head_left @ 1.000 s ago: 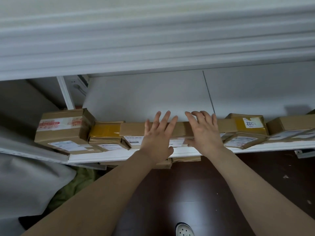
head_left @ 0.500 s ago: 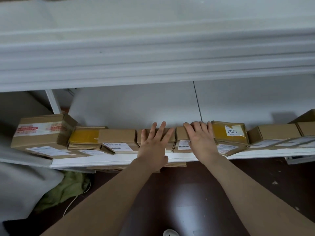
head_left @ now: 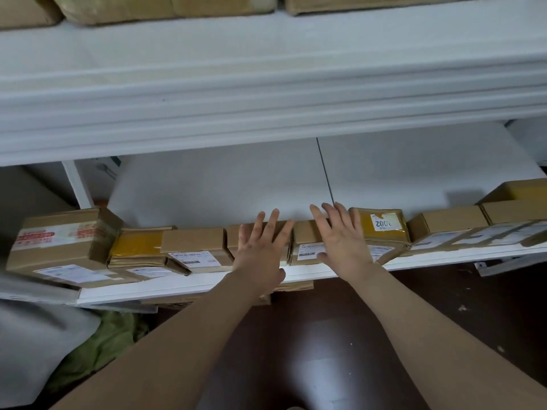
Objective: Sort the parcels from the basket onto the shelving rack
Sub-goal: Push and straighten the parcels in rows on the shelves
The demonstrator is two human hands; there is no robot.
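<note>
A row of brown cardboard parcels lines the front of a white rack shelf (head_left: 189, 287). My left hand (head_left: 262, 254) lies flat with spread fingers on a small brown box (head_left: 233, 241) in the middle. My right hand (head_left: 343, 242) rests flat, fingers straight, on the neighbouring box with a white label (head_left: 306, 247). To the right sits a yellow-taped parcel marked 2002 (head_left: 381, 229). At the far left stands a larger box with red-printed tape (head_left: 59, 241). The basket is out of view.
A higher white shelf (head_left: 266, 84) overhangs, carrying more parcels (head_left: 165, 7) at the top edge. Further boxes (head_left: 453, 226) fill the shelf's right end. A flat parcel (head_left: 293, 287) pokes out below the shelf. Dark floor and green cloth (head_left: 100, 344) lie beneath.
The view has tilted up, showing the upper shelf's parcels. Both hands stay flat on the middle boxes, which now sit aligned with the row.
</note>
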